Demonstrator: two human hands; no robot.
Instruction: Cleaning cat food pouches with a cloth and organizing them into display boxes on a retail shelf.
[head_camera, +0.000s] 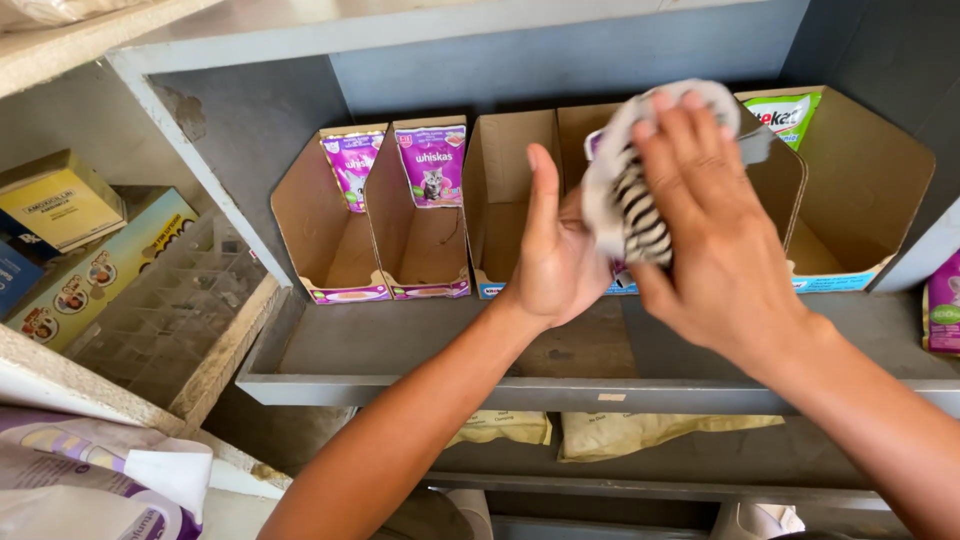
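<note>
Grey painted shelving (420, 360) fills the view, and a row of open-fronted brown cardboard display boxes (330, 235) stands along the back of its middle shelf. Two of these boxes on the left each hold an upright purple cat-food pouch (431, 165), and the box at the far right holds a green-and-white pouch (783, 117).

In front of the middle boxes, the right hand (715, 250) has its grip closed over a crumpled white cloth with black stripes (632, 205), fingers spread across the top of it. The left hand (550, 250) is raised just beside it with the fingers straight and the palm turned toward the cloth; its grip is released, though the palm seems to touch whatever sits under the cloth. That covered thing is mostly hidden, with only a sliver of purple showing.

Pale yellowish sacks (640, 430) lie on the shelf below. A yellow carton (60, 205) rests in the neighbouring shelf bay at left.
</note>
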